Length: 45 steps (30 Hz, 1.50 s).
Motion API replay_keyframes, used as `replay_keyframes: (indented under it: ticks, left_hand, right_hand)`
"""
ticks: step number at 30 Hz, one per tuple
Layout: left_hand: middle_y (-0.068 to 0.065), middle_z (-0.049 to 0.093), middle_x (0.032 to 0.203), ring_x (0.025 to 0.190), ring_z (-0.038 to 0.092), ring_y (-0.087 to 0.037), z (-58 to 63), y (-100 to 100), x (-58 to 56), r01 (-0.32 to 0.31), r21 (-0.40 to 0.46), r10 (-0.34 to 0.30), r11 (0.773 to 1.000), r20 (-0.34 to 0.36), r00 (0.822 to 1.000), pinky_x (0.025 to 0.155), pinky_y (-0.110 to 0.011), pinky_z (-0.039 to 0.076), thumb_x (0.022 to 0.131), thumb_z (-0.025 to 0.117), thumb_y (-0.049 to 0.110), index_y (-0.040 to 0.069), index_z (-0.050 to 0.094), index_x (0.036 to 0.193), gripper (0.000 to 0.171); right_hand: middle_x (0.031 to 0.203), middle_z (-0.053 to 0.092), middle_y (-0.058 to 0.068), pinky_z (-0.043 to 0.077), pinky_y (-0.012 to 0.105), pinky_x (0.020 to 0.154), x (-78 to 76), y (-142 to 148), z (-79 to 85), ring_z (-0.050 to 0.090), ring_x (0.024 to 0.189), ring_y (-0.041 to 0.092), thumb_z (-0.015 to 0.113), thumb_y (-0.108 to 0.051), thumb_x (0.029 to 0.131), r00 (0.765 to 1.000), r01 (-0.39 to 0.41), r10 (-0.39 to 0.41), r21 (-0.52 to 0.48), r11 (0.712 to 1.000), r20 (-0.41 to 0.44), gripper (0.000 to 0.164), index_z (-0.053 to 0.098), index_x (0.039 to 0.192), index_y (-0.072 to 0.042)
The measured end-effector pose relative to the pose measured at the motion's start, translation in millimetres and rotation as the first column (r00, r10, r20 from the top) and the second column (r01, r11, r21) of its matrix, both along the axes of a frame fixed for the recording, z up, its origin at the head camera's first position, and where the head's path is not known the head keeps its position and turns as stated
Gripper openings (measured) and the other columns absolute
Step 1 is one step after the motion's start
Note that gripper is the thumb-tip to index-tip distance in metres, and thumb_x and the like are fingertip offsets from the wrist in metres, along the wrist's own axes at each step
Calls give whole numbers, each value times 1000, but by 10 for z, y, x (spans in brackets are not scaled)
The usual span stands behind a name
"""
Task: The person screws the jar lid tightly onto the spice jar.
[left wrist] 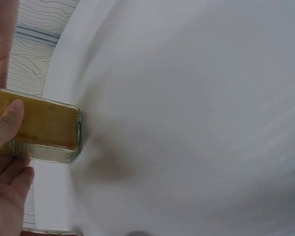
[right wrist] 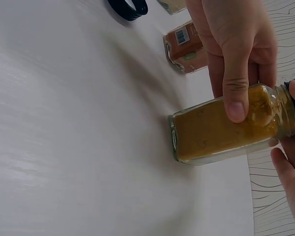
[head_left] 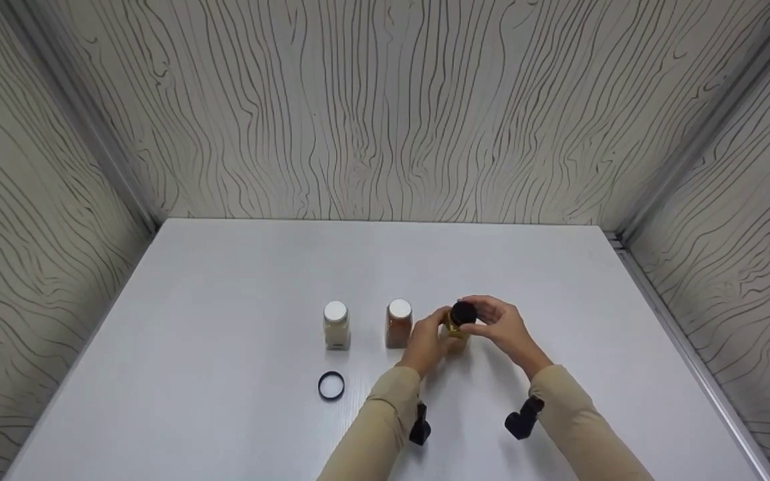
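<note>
A square glass jar (right wrist: 211, 130) of yellow-brown powder is upright at the right of the row of jars. My left hand (head_left: 425, 344) grips its body, with the thumb flat against one side in both wrist views. On the jar's neck sits a black cap (head_left: 463, 313), and my right hand (head_left: 502, 327) holds it between thumb and fingers. Whether the jar's base touches the table cannot be made out. Just left of my left hand stands a jar of reddish powder (head_left: 398, 332) with a white top. A pale-powder jar (head_left: 337, 332), also white-topped, stands farther left.
A black ring (head_left: 331, 386) lies on the white table (head_left: 224, 300) in front of the pale jar. Wood-patterned panels (head_left: 358, 113) rise behind and at both sides of the table. Small black devices (head_left: 524, 418) are strapped at both wrists.
</note>
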<state>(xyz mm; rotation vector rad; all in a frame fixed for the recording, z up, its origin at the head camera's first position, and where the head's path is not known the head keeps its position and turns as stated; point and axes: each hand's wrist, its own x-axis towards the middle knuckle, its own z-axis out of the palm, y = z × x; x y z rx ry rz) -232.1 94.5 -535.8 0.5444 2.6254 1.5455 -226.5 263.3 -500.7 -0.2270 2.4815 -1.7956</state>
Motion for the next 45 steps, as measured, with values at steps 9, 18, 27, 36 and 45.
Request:
replay_keyframes:
  ticks: [9, 18, 27, 36, 45]
  left_hand:
    - [-11, 65, 129, 126, 59, -26, 1, -9, 4, 6, -6, -6, 1000, -20, 1000, 112, -39, 48, 85, 70, 3, 6, 56, 130, 47]
    - [-11, 66, 128, 126, 59, -26, -4, -8, -3, 2, -12, -3, 1000, -57, 998, 112, -38, 48, 85, 70, 2, 5, 56, 129, 47]
    - [-11, 66, 129, 127, 59, -26, 8, -7, 2, 0, -5, 0, 1000, -28, 1000, 113, -39, 48, 84, 70, 3, 5, 56, 130, 48]
    - [-9, 68, 124, 126, 59, -25, -13, -9, -2, 14, 2, -14, 1000, -68, 998, 112, -38, 48, 85, 70, 5, 6, 57, 127, 43]
    - [-9, 66, 128, 126, 59, -25, -15, -10, -2, 10, 1, -10, 1000, -43, 999, 113, -39, 48, 84, 72, 6, 8, 57, 128, 47]
  right_hand:
    - [133, 59, 25, 51, 11, 101, 3, -9, -9, 60, 107, -10, 78, -8, 79, 999, 35, -35, -1, 999, 31, 56, 56, 128, 4]
    - [132, 60, 23, 50, 28, 109, -2, -36, 11, 61, 123, 22, 77, -8, 79, 999, 45, -45, 52, 998, 8, 53, 57, 127, 4]
    - [129, 62, 22, 48, 37, 112, 3, -61, 23, 60, 124, 29, 78, -7, 78, 997, 71, -71, 71, 995, 4, 52, 59, 125, 3]
    - [129, 62, 23, 47, 40, 112, -22, -25, 21, 58, 124, 34, 80, -9, 76, 1000, 30, -30, 82, 996, -7, 57, 57, 126, 3]
    - [134, 56, 27, 46, 36, 113, -45, 64, 51, 51, 130, 41, 76, -7, 80, 995, -91, 95, 99, 991, -36, 56, 54, 130, 6]
